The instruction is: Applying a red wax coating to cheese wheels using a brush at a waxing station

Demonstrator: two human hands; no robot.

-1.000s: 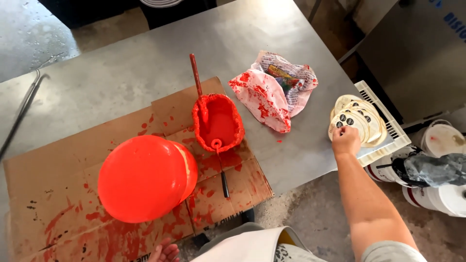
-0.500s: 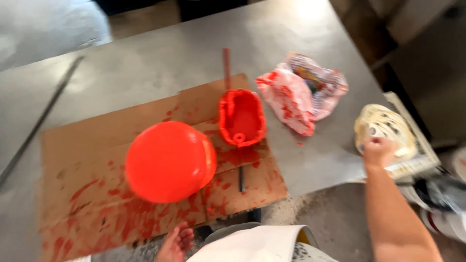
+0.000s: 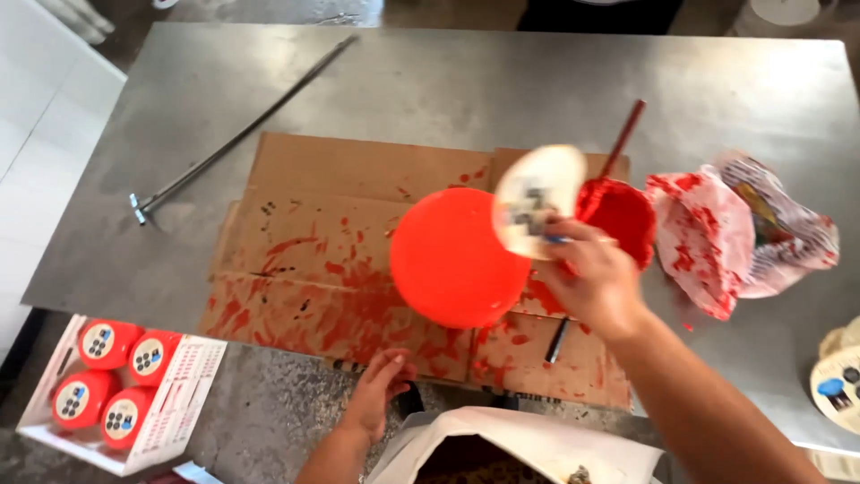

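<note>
Holding 1 round cream label disc (image 3: 537, 199) in my right hand (image 3: 591, 278), fingers pinched on its lower edge, centre-right of the frame, just above the red ball-shaped object (image 3: 452, 260) on paint-stained cardboard (image 3: 331, 233). My left hand (image 3: 378, 387), lower centre, hangs loosely curled and empty at the edge of the steel surface (image 3: 448, 81). Red paint tub (image 3: 623, 213) with stick beside the disc; stained wrapper (image 3: 735, 233) right; metal rod (image 3: 237, 134) upper left; crate (image 3: 184, 403) with 4 red lidded tubs (image 3: 112, 376) lower left.
</note>
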